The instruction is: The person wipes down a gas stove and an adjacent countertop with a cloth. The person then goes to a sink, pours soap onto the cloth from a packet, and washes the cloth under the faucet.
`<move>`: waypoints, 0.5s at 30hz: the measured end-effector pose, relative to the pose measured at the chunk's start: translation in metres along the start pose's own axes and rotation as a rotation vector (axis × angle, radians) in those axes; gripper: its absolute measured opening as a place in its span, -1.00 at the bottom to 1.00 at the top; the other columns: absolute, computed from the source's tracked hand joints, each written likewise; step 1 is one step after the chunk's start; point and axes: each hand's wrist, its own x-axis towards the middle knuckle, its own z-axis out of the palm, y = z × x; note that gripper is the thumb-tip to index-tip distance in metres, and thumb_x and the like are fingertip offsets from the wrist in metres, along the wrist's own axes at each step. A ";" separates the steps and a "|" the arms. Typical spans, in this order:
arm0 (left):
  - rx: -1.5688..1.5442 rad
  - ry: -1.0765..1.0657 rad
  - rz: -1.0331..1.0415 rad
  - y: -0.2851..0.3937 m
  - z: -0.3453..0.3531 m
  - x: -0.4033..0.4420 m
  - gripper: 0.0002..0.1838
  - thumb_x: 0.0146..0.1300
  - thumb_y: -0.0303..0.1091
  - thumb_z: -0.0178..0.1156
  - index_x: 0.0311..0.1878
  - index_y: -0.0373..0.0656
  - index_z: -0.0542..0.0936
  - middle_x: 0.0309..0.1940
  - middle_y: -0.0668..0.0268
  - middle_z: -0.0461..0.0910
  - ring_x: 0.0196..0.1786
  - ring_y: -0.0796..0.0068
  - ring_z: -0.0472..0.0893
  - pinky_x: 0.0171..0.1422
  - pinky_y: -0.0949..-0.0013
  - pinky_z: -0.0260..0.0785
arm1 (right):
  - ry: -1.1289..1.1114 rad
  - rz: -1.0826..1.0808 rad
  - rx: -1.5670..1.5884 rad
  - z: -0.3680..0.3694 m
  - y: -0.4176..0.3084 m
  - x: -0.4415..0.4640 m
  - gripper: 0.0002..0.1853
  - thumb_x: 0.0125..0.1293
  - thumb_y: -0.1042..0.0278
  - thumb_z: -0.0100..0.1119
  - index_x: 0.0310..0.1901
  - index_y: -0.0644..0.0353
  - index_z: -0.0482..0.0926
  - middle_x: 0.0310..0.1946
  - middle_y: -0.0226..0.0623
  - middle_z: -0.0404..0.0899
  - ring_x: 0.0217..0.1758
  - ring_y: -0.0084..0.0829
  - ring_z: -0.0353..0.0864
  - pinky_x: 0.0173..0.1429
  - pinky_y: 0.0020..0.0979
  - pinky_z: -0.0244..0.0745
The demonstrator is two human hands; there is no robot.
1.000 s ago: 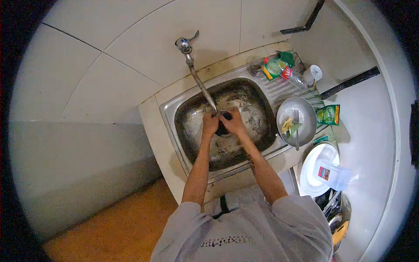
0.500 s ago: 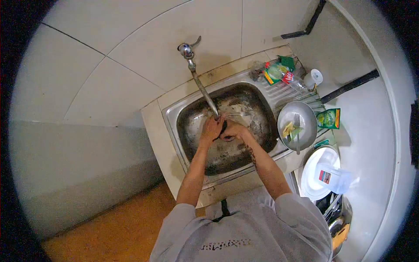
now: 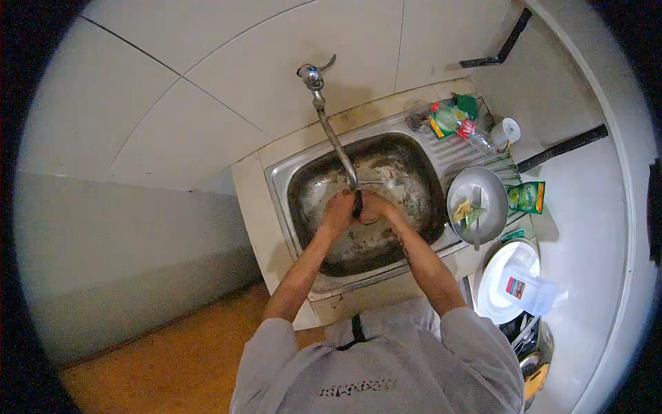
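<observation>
Over the stained metal sink (image 3: 303,238), both of my hands meet just under the spout of the faucet (image 3: 336,141). A small dark object (image 3: 358,205) shows between them, too small to identify. My left hand (image 3: 340,210) has its fingers curled against the object's left side. From the right, my right hand (image 3: 374,206) closes on the same object, fingers bent. A fork (image 3: 383,182) lies in the sink just beyond my hands. Whether water is running cannot be made out.
Right of the sink, a grey bowl (image 3: 487,225) holds a fork and scraps. Plastic bottles (image 3: 476,134), a white cup (image 3: 507,131) and a green packet (image 3: 529,197) stand around it. Nearer are a white plate (image 3: 489,290), a clear container (image 3: 534,295) and utensils (image 3: 527,334).
My hands have shifted around the dark object, which now shows narrow and upright between them. The whole view has moved slightly, so the sink and faucet appear further right.
</observation>
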 end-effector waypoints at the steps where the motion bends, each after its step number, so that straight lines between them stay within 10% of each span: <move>1: 0.100 0.007 -0.020 0.000 0.002 0.003 -0.51 -0.21 -0.31 0.40 -0.15 -0.32 0.54 -0.04 -0.08 0.50 0.01 0.02 0.54 0.02 0.16 0.46 | -0.003 -0.017 -0.027 -0.001 -0.002 0.000 -0.53 -0.28 0.21 0.42 -0.27 0.26 0.57 -0.33 -0.03 0.63 -0.34 -0.20 0.60 -0.21 -0.22 0.50; 6: 0.334 -0.126 -0.021 0.012 -0.010 0.008 -0.68 -0.15 -0.31 0.37 -0.29 -0.26 0.62 -0.14 0.01 0.57 -0.13 0.19 0.63 -0.16 0.21 0.51 | 0.034 -0.076 -0.140 -0.003 0.001 0.006 -0.58 -0.29 0.22 0.38 -0.35 0.29 0.57 -0.39 -0.01 0.63 -0.36 -0.16 0.60 -0.20 -0.21 0.50; 11: 0.584 0.359 0.211 -0.013 0.042 0.007 -0.74 -0.06 -0.36 0.31 -0.25 -0.22 0.62 -0.39 0.18 0.64 -0.31 0.21 0.67 -0.24 0.25 0.53 | -0.065 -0.060 -0.210 -0.008 -0.003 0.007 -0.58 -0.32 0.21 0.37 -0.39 0.31 0.58 -0.40 0.01 0.63 -0.36 -0.14 0.61 -0.20 -0.20 0.51; 15: 0.402 0.157 0.088 -0.008 0.035 0.013 -0.79 -0.06 -0.38 0.28 -0.31 -0.23 0.63 -0.39 0.12 0.63 -0.33 0.20 0.68 -0.28 0.20 0.54 | -0.056 0.141 -0.210 0.005 0.005 0.008 -0.61 -0.27 0.20 0.38 -0.41 0.32 0.60 -0.38 0.02 0.64 -0.35 -0.10 0.63 -0.21 -0.18 0.52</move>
